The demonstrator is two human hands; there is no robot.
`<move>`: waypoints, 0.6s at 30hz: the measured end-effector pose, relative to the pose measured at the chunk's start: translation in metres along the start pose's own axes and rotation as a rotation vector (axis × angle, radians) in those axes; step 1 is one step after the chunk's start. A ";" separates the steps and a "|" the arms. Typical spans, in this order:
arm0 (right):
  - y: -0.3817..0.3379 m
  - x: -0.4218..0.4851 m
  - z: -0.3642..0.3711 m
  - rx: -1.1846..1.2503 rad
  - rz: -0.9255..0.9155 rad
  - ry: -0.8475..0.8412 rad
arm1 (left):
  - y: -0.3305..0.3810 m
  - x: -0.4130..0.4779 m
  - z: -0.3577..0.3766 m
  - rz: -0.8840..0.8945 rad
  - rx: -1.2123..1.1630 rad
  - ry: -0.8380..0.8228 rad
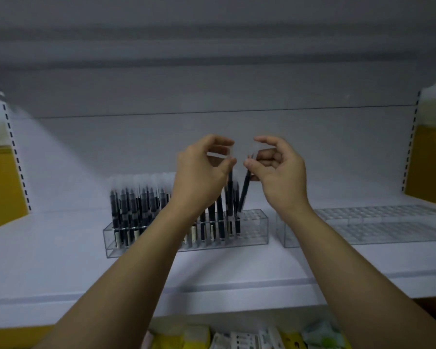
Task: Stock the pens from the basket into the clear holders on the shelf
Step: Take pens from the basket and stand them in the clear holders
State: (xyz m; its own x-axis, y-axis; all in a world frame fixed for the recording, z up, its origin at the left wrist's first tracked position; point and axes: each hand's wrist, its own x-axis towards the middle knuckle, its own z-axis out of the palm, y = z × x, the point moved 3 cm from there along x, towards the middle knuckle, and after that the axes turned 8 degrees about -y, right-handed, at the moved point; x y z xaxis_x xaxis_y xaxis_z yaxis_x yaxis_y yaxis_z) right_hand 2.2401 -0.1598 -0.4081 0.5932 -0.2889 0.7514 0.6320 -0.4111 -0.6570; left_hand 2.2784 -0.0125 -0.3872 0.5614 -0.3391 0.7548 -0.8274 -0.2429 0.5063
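A clear holder (254,229) on the white shelf (61,260) is packed with several dark pens with pale caps (136,205); a few holes at its right end stand free. My left hand (202,170) pinches the top of an upright dark pen (230,187) above the holder's right part. My right hand (275,170) pinches a second dark pen (244,192), which leans with its lower end at the free holes. A second clear holder (378,225) with no pens stands to the right. The basket is out of view.
Yellow side panels (3,187) flank the shelf bay, with slotted uprights (410,147) at both back corners. Below the shelf's front edge lie packaged goods in yellow and white wrappers (237,338). A higher shelf hangs overhead.
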 end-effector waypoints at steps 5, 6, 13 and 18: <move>0.016 0.007 0.006 -0.013 0.022 -0.028 | -0.006 0.007 0.004 0.011 0.033 0.010; 0.019 0.007 0.004 -0.011 0.028 -0.025 | -0.006 0.008 0.004 0.012 0.038 0.016; 0.033 -0.007 0.011 -0.254 0.015 -0.214 | -0.012 0.015 0.004 -0.065 0.034 0.000; 0.034 -0.019 0.009 -0.507 -0.039 -0.338 | -0.013 0.019 0.000 -0.078 0.086 -0.019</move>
State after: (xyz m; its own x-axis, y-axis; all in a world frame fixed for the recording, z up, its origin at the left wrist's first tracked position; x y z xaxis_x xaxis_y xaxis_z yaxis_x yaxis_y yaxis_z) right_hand 2.2548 -0.1611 -0.4449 0.7522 -0.0091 0.6588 0.3896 -0.8003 -0.4559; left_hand 2.2999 -0.0154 -0.3800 0.6250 -0.3334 0.7058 -0.7775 -0.3459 0.5252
